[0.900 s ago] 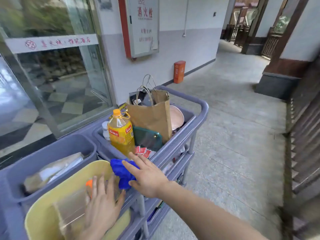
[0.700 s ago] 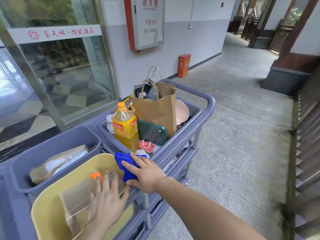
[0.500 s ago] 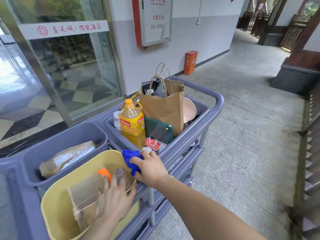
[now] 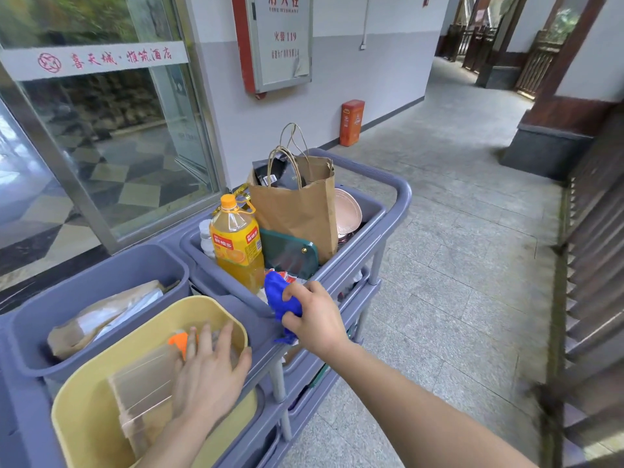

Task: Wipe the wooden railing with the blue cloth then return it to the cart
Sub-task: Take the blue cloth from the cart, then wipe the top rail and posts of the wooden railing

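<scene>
My right hand (image 4: 315,320) grips the bunched blue cloth (image 4: 278,297) at the near rim of the grey cart's (image 4: 388,211) top tray. Part of the cloth hangs below my fingers. My left hand (image 4: 209,373) lies flat, fingers spread, on a clear plastic packet with an orange cap inside the yellow bin (image 4: 84,410). The dark wooden railing (image 4: 594,251) runs along the right edge of the view, apart from both hands.
The cart tray holds an orange juice bottle (image 4: 238,248), a brown paper bag (image 4: 300,211), a green case (image 4: 290,256) and a pink plate (image 4: 347,211). A grey bin (image 4: 101,275) with a paper parcel sits left. Tiled floor stretches to the right; a glass door and a wall stand behind.
My right hand has closed around the blue cloth and lifted it slightly off the cart rim. The view has shifted left and down. My left hand stays on the packet.
</scene>
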Demonstrator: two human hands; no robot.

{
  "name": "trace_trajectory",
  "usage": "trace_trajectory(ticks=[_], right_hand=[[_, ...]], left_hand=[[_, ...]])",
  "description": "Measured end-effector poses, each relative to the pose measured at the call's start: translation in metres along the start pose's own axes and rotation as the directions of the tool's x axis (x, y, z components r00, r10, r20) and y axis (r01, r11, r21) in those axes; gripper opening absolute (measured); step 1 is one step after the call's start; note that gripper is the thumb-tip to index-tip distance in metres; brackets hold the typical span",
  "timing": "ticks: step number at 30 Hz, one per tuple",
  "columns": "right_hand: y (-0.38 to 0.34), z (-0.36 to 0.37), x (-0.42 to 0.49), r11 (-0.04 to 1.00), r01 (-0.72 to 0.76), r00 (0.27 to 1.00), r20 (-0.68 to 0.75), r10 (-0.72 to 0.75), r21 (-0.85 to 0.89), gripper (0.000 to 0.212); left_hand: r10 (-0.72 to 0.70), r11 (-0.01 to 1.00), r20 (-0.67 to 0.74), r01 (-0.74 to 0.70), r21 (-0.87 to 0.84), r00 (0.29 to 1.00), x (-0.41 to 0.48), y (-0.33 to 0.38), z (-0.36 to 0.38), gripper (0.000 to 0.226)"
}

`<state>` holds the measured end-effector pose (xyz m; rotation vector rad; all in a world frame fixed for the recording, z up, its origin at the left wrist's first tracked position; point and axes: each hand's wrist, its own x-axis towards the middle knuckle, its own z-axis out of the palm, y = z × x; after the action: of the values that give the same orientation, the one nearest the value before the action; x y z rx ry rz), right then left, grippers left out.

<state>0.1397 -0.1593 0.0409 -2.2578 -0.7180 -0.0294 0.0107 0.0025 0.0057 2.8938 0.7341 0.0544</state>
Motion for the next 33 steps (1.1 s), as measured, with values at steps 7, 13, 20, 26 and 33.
trace_trajectory(ticks=[7, 13, 20, 26, 33], right_hand=[[0.013, -0.067, -0.028, 0.999, -0.038, 0.984, -0.177, 0.036, -0.008, 0.028], [0.037, -0.151, -0.091, 0.987, -0.153, 0.894, -0.42, 0.155, 0.039, 0.028], [0.063, -0.243, -0.194, 0.933, -0.36, 0.704, -0.657, 0.27, -0.002, 0.028], [0.052, -0.289, -0.28, 0.824, -0.567, 0.449, -0.832, 0.324, 0.015, 0.025], [0.006, -0.297, -0.37, 0.678, -0.731, 0.165, -0.944, 0.285, 0.077, 0.03]], left_hand=[[0.179, 0.982, -0.116, -0.184, -0.036, 0.977, 0.013, 0.072, -0.039, 0.074], [0.384, 0.911, -0.154, -0.401, -0.1, 0.91, 0.006, 0.151, -0.056, 0.085], [0.63, 0.738, -0.151, -0.648, -0.189, 0.762, -0.012, 0.257, -0.057, 0.09], [0.834, 0.496, -0.142, -0.838, -0.227, 0.533, -0.044, 0.333, -0.053, 0.088], [0.967, 0.153, -0.151, -0.939, -0.309, 0.207, -0.109, 0.395, -0.05, 0.086]])
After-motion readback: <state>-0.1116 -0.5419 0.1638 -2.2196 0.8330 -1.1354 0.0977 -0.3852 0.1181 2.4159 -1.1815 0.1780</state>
